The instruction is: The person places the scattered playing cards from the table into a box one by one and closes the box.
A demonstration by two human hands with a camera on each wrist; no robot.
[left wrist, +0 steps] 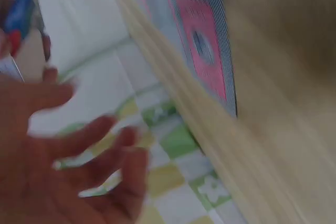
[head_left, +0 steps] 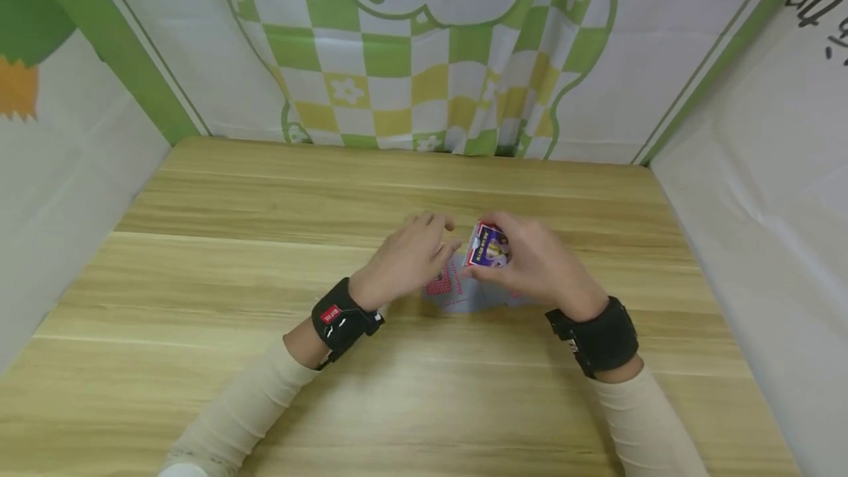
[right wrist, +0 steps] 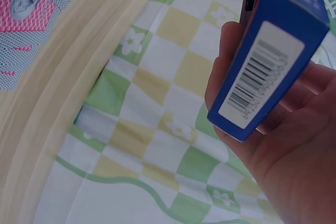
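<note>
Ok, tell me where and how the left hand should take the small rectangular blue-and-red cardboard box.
Probably pinch the box at its exposed left end, coming from the left, thumb and fingers on its broad faces. In the head view, the right hand grips it from the right, leaving that end facing the left hand.

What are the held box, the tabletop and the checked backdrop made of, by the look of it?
Box: likely thin printed cardboard, smooth; crisp folded edges and printed faces.
Tabletop: wood or wood-print laminate, satin; long grain streaks, soft light reflection. Can't tell which.
Checked backdrop: probably thin printed fabric, mostly matte; soft vertical folds. Plastic sheeting not ruled out.
</note>
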